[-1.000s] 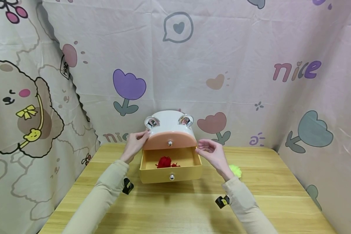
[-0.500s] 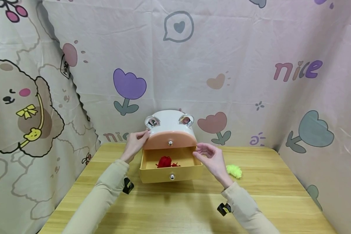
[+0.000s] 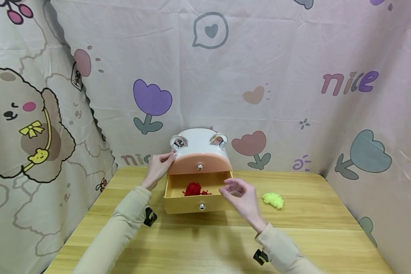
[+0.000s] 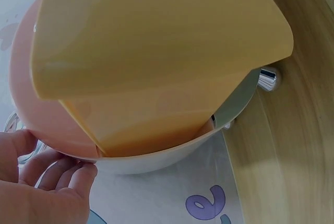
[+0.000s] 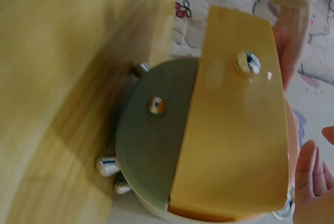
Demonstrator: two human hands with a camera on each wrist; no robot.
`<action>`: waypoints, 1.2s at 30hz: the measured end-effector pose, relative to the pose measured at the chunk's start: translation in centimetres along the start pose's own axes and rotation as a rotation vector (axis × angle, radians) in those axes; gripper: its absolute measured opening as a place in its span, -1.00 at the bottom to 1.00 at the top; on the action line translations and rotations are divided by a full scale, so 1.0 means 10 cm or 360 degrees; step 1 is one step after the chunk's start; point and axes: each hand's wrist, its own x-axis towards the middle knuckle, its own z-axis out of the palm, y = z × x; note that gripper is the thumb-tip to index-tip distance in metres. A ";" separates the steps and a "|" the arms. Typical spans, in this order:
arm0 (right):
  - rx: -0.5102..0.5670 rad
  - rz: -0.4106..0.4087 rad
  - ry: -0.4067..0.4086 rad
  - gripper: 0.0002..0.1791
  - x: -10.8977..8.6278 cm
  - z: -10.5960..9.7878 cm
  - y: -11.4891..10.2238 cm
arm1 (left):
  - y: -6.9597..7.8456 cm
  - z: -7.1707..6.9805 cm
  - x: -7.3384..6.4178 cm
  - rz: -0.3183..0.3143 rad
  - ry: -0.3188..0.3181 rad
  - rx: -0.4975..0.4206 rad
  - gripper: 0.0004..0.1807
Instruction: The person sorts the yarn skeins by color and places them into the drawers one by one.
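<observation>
Our left hand point(image 3: 156, 170) pinches the side edge of a rounded, glossy white cabinet point(image 3: 197, 141) between thumb and bent fingers, while our right hand point(image 3: 244, 198), fingers loosely curved and thumb apart, holds nothing just beside the right front corner of a deep yellow drawer point(image 3: 183, 206); we cannot tell whether it touches.

Around us, cream cloth point(image 3: 281, 49) printed with tulips, hearts and a winking bear hangs behind and beside a pale, wood-grained tabletop point(image 3: 222, 243). Near its back edge we have the cabinet upright on short silver feet point(image 5: 108, 166). Its drawer juts toward us, with a curved peach-pink panel point(image 3: 186, 165) above and a rounded grey-green panel point(image 5: 148, 140) below. Two shiny silver rings point(image 3: 179, 142) stick up on top. To the right, apart from the cabinet, we see a neon-yellow yarn bundle point(image 3: 273, 200). A red yarn clump point(image 3: 193, 189) lies inside the drawer beside loose red strands point(image 3: 206, 193). Small silver knobs point(image 3: 201, 206) dot the three fronts.
</observation>
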 end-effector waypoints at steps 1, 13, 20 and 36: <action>-0.0019 -0.0016 -0.0003 -0.73 -0.02 0.02 0.01 | 0.00 0.00 0.00 -0.0001 0.0001 0.0000 -0.49; -0.0088 -0.0198 -0.0120 -0.82 -0.28 0.32 0.19 | 0.00 0.01 0.01 -0.0004 0.0015 -0.0008 -0.49; -0.0117 -0.0357 -0.0123 -0.83 -0.33 0.48 0.30 | -0.01 0.01 0.01 -0.0003 0.0009 -0.0022 -0.50; -0.0264 -0.0640 -0.0058 -0.82 -0.34 0.65 0.41 | 0.00 0.02 0.01 0.0007 0.0009 0.0012 -0.49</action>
